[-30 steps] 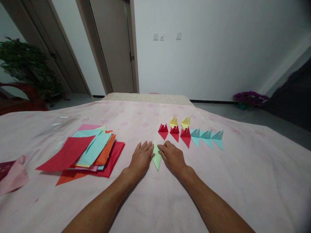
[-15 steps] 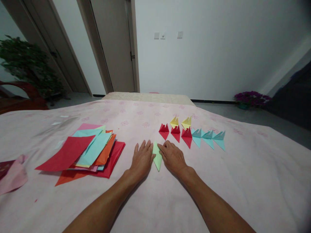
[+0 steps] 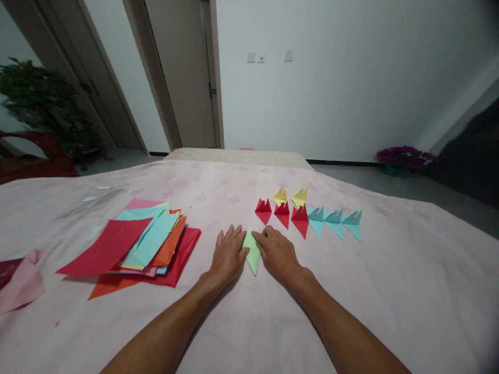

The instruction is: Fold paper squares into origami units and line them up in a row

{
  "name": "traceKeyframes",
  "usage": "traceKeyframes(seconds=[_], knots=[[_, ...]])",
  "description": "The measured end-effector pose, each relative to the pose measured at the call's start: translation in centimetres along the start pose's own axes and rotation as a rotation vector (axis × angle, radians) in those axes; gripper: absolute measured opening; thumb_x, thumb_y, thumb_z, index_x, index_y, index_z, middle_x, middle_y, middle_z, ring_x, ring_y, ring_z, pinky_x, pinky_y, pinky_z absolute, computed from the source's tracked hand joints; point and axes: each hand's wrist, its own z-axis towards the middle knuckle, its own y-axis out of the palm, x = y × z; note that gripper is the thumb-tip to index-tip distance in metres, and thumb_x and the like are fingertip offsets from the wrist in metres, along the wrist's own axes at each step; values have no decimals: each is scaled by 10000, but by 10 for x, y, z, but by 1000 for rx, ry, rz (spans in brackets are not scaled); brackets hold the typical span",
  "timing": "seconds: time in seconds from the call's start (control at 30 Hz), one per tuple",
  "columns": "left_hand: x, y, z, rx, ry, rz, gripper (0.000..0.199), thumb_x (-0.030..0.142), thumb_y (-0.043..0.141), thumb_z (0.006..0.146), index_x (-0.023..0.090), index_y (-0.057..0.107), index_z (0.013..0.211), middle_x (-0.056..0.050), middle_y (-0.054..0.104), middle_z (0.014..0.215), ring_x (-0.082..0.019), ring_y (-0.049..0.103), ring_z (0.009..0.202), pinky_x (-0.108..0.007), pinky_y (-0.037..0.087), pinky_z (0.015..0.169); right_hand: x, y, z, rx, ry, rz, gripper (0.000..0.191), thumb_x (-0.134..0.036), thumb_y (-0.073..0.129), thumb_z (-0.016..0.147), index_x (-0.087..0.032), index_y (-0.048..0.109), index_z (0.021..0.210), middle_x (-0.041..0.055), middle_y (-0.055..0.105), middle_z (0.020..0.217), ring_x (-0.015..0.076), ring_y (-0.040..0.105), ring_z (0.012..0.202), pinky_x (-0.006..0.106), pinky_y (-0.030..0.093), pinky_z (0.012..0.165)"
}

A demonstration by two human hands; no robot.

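A pale green folded paper, a narrow kite shape, lies flat on the cloth between my hands. My left hand rests flat at its left edge, fingers spread forward and the thumb on the paper. On the other side, my right hand has its fingers curled in, with thumb and index finger at the paper's right edge near the top. Beyond my right hand stand folded paper cranes: red ones, light blue ones and two yellow ones.
A loose pile of coloured paper sheets, topped by a red sheet, lies left of my hands. Farther left is a crumpled pink cloth. The pink flowered tablecloth covers the table. A wooden chair stands at the far left.
Almost nothing differs. The fingertips of both hands have shifted very slightly along the green paper; the pile and the cranes stay in place.
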Motion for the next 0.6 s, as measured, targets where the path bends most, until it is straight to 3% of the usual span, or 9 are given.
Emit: traceKeyframes(seconds=[0.6], knots=[[-1, 1, 3, 6, -26, -77, 452, 231, 574, 866, 184, 534, 1313, -120, 456, 1498, -296, 272, 1459, -545, 123, 1191, -1, 1, 3, -23, 6, 1, 296, -304, 387, 1002, -319, 570, 1235, 62, 553, 1011, 191, 528, 829, 303, 353, 670]])
